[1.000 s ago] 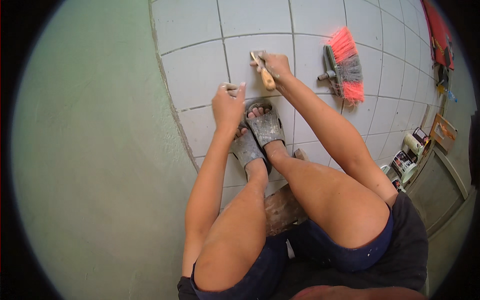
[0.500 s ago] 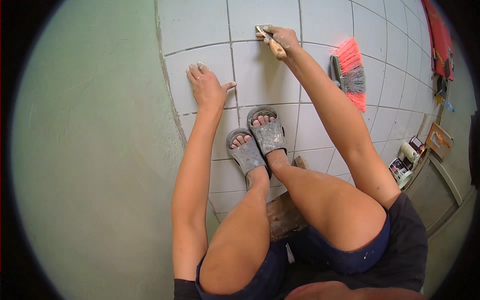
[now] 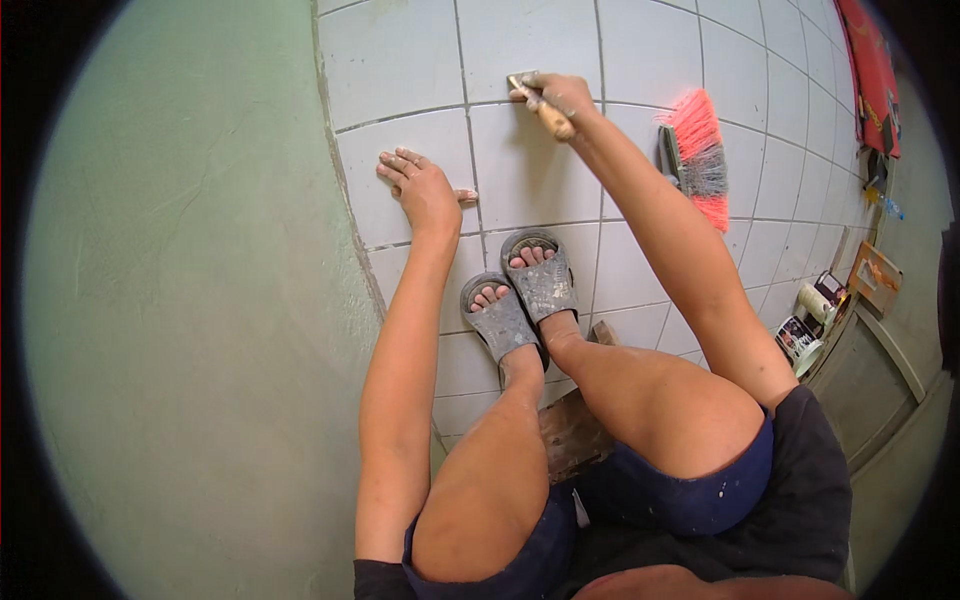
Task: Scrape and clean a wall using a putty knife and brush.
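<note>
One wood-handled scraper [image 3: 556,121] is sitting in the R hand [image 3: 562,96], whose fingers are gripping it tightly, blade end pointing up-L over the white tiled floor [image 3: 650,50], just beyond a grout line. Nearer the sandals [image 3: 551,288], the L hand [image 3: 428,196] is lying open on a tile, fingers extending fwd., thumb sticking out R toward the grout. A pink-&-grey broom head [image 3: 700,150] is lying nr. the R forearm.
</note>
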Available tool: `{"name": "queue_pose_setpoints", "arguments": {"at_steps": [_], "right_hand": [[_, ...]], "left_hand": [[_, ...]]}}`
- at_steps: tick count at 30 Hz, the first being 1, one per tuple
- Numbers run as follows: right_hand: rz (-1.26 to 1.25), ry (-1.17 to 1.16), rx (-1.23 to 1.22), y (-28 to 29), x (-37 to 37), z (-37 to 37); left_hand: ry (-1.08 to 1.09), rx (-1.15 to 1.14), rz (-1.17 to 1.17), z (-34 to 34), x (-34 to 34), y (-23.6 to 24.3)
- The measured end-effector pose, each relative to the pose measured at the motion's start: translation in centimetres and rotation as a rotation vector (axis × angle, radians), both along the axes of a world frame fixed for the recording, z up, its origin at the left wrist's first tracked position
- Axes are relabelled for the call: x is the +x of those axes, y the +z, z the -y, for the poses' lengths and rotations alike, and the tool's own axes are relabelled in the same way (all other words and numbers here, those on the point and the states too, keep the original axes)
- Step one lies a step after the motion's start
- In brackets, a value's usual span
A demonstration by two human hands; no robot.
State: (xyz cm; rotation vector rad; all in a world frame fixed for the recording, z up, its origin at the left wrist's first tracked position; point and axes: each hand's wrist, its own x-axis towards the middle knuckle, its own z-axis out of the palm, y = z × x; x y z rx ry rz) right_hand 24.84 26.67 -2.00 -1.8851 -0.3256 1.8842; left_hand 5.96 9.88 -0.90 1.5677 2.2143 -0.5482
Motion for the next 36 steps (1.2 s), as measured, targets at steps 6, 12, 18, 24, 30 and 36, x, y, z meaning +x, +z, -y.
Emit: {"name": "queue_pose_setpoints", "arguments": {"at_steps": [6,12,18,24,30,36], "right_hand": [[0.073,0.002,0.209,0.8,1.0,-0.5],[0.023,0.049,0.124,0.8,0.5,2.2],[0.035,-0.030,0.120,1.0,-0.6,0.5],[0.041,-0.009,0.190,2.8,-1.8,2.0],[-0.068,0.057,0.080,2.5,-6.0,2.5],[0.102,0.121,0.013,1.8,-5.3,2.6]], "left_hand": [[0.049,-0.009,0.058,-0.2,0.0,0.5],[0.064,0.000,0.048,-0.2,0.3,0.7],[0.047,-0.038,0.028,-0.2,0.1,0.8],[0.030,-0.047,0.019,-0.4,0.3,0.7],[0.042,-0.026,0.028,-0.3,0.3,0.6],[0.043,-0.036,0.023,-0.6,0.3,0.5]]}}
